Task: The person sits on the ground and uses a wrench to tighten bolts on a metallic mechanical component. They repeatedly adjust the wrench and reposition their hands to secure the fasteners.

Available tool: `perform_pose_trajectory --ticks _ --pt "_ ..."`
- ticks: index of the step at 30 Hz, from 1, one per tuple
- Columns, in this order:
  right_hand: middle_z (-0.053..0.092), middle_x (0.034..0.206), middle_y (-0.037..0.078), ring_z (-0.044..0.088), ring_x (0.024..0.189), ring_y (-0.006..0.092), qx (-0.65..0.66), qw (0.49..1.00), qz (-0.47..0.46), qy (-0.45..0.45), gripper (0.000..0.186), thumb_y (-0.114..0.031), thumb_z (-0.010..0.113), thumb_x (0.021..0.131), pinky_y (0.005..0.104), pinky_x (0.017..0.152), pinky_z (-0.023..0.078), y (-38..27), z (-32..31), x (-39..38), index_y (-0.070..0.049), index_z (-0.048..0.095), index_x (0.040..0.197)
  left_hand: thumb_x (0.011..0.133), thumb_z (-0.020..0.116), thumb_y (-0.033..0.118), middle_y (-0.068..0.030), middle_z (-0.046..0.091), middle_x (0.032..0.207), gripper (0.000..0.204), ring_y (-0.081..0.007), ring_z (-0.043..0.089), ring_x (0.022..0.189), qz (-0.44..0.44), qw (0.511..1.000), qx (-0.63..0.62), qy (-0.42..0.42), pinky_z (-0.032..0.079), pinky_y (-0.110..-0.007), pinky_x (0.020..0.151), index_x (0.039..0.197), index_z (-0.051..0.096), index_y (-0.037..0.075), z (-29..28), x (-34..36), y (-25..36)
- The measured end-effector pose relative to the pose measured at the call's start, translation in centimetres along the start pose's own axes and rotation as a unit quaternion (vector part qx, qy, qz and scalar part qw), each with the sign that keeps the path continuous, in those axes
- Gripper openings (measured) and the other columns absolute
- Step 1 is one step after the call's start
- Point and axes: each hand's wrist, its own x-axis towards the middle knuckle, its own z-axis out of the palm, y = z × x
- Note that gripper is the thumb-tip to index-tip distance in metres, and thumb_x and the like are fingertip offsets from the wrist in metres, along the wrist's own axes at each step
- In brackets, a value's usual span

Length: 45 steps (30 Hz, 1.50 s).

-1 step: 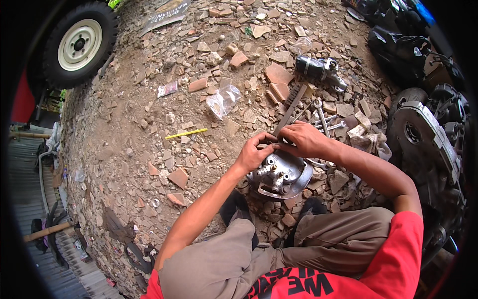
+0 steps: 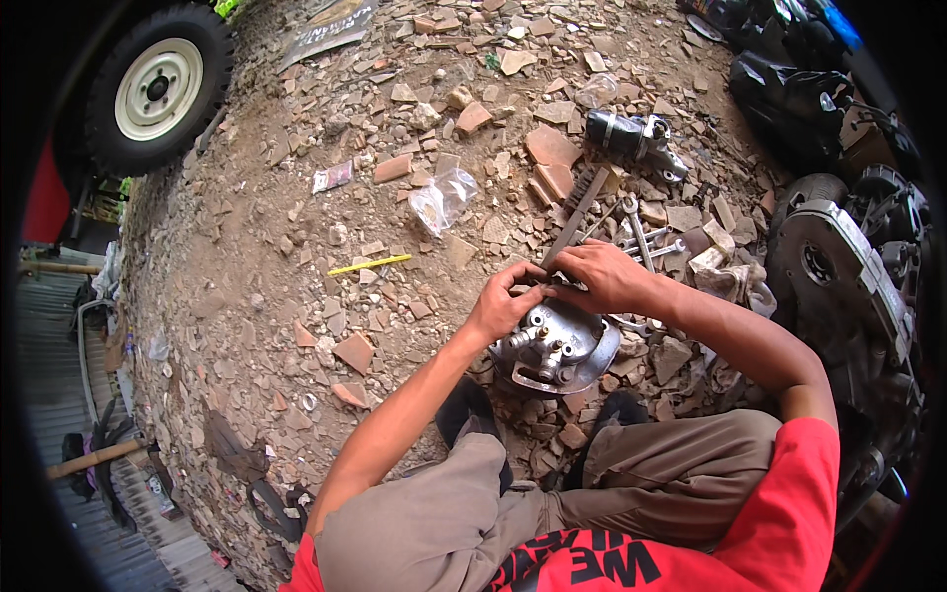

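Observation:
A round silver metal machine part (image 2: 582,357) with bolts and small fittings on top sits between my feet. At its far edge, my left hand (image 2: 507,302) and my right hand (image 2: 604,278) meet with bent fingers, thumbs close together. Both are closed in a pinch; whatever lies between the fingertips is too hidden to make out. A wire brush (image 2: 582,212) lies just beyond the hands, its near end partly covered by the fingers. Several wrenches (image 2: 639,235) rest on the rubble to the right, past my right wrist.
Broken tile pieces cover the dirt. A black cylindrical motor (image 2: 621,135) lies far right, with a rag (image 2: 735,274) nearer. A large engine casing (image 2: 838,271) stands at the right. Leftward are a yellow stick (image 2: 370,264), a clear plastic bag (image 2: 442,201) and a vehicle wheel (image 2: 158,89).

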Motion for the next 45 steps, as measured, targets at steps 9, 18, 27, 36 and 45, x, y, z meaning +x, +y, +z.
perform_pose_trajectory --ticks 9,18,27,36,45 --pt "0.063 0.082 0.011 0.065 0.079 0.0345 0.017 1.0 -0.019 -0.001 0.028 -0.033 0.064 0.098 0.044 0.078 0.049 0.0 0.0 -0.2 -0.006 0.06 0.101 0.095 0.068 0.011 -0.0034 0.069 0.103 0.021 -0.0093 0.064 0.095 0.017 0.999 0.025 0.011 0.053 -0.027 0.086 0.113 0.065 0.002 -0.1 0.2 -0.6" --pt "0.063 0.09 0.012 0.065 0.084 0.0335 0.012 0.998 -0.043 -0.048 0.027 -0.032 0.064 0.097 0.0431 0.078 0.049 0.5 -0.4 0.8 -0.005 0.064 0.102 0.094 0.068 0.012 -0.0031 0.069 0.104 0.022 -0.0098 0.063 0.096 0.016 1.0 0.01 0.005 0.052 -0.028 0.087 0.113 0.065 0.002 -0.3 0.4 -1.1" --pt "0.064 0.09 0.011 0.064 0.084 0.0303 -0.013 0.999 0.004 -0.051 0.029 -0.033 0.068 0.095 0.0398 0.082 0.046 0.2 -0.9 0.4 -0.005 0.064 0.102 0.097 0.065 0.011 -0.0041 0.067 0.109 0.022 -0.0112 0.062 0.105 -0.002 1.0 0.017 -0.006 0.051 -0.028 0.093 0.116 0.064 0.001 -0.2 0.1 -0.2" --pt "0.066 0.091 0.011 0.065 0.086 0.0297 0.001 0.997 0.009 -0.071 0.028 -0.032 0.065 0.097 0.0406 0.083 0.045 0.5 -0.9 0.3 -0.005 0.064 0.106 0.095 0.066 0.012 -0.006 0.071 0.104 0.021 -0.0119 0.067 0.098 0.016 1.0 0.008 0.004 0.052 -0.028 0.088 0.112 0.064 0.0 0.1 0.1 -0.1" --pt "0.062 0.085 0.01 0.063 0.08 0.032 -0.003 0.999 -0.013 -0.035 0.03 -0.035 0.065 0.097 0.0432 0.079 0.047 0.7 -0.1 0.0 -0.005 0.06 0.095 0.097 0.065 0.009 -0.0028 0.067 0.106 0.021 -0.009 0.062 0.098 0.017 1.0 0.017 -0.007 0.052 -0.026 0.088 0.117 0.063 0.002 -0.3 0.2 -0.8"
